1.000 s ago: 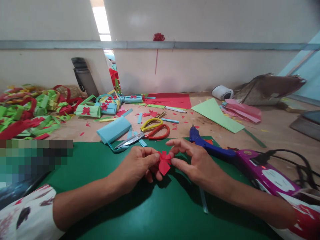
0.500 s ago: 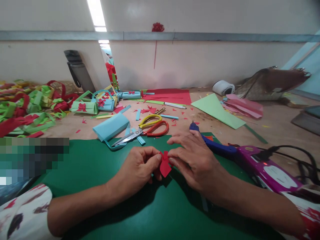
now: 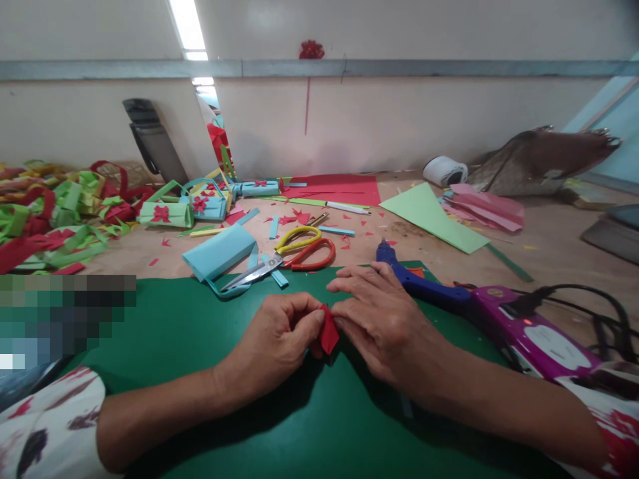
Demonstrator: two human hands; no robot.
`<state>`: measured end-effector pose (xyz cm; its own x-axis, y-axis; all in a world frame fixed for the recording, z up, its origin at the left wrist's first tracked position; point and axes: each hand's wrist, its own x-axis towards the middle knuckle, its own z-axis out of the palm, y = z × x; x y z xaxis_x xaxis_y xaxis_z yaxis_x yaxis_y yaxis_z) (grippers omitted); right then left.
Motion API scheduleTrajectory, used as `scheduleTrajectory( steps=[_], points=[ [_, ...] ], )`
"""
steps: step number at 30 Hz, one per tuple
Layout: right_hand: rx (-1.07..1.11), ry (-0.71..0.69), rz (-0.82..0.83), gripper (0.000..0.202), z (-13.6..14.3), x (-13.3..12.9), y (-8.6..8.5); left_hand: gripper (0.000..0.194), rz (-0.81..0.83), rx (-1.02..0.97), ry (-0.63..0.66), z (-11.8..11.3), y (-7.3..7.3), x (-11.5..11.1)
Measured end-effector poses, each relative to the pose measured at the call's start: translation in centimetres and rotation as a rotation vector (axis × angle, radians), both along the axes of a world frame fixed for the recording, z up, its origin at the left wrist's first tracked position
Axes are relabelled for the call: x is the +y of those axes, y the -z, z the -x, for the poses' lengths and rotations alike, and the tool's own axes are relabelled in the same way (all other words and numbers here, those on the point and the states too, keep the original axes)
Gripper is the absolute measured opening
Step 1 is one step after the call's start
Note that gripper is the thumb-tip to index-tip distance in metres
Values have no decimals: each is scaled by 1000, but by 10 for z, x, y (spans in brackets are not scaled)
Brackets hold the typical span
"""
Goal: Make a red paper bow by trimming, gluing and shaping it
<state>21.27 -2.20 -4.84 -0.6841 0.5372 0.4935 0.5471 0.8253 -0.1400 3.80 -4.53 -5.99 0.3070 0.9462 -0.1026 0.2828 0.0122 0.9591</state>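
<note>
Between thumb and fingers, my left hand (image 3: 282, 332) pinches a small folded piece of red paper (image 3: 329, 334) just above the green mat (image 3: 180, 319). From the other side, my right hand (image 3: 382, 322) closes its thumb and index finger on the paper's right edge, its other fingers stretched out above. Part of the red paper is hidden behind the fingertips. Beyond my hands lie scissors (image 3: 302, 247) with one yellow and one orange handle, and a folded light-blue paper pouch (image 3: 219, 253). A blue glue gun (image 3: 424, 283) lies close beyond my right hand.
A purple power strip (image 3: 539, 332) with black cables lies at right. Small paper bags (image 3: 164, 214) and a heap of coloured paper pieces (image 3: 64, 213) are at left. Behind are red sheets (image 3: 344, 189), green paper (image 3: 432, 216), a tape roll (image 3: 445, 171), a bottle (image 3: 157, 143) and a handbag (image 3: 539, 163).
The red paper has narrowed between my fingers, its sides now turned or folded together. My right fingertips have moved slightly left, closer to my left hand.
</note>
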Motion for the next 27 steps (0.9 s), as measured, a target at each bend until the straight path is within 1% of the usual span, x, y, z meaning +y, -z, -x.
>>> scheduleTrajectory(
  steps=[7, 13, 20, 24, 27],
  points=[
    [23, 2, 35, 18, 2, 3, 0, 25, -19, 45, -3, -1, -1, 1],
    [35, -8, 61, 18, 2, 3, 2, 25, -3, -5, -4, -3, -1, 2],
    [34, -12, 30, 21, 4, 2, 2, 24, -9, 43, -7, -3, -3, 0],
    [51, -10, 33, 18, 4, 1, 2, 13, -5, 19, -19, -6, -4, -2],
    [54, -8, 46, 18, 4, 0, 2, 12, -23, 31, -51, -9, -4, -2]
  ],
)
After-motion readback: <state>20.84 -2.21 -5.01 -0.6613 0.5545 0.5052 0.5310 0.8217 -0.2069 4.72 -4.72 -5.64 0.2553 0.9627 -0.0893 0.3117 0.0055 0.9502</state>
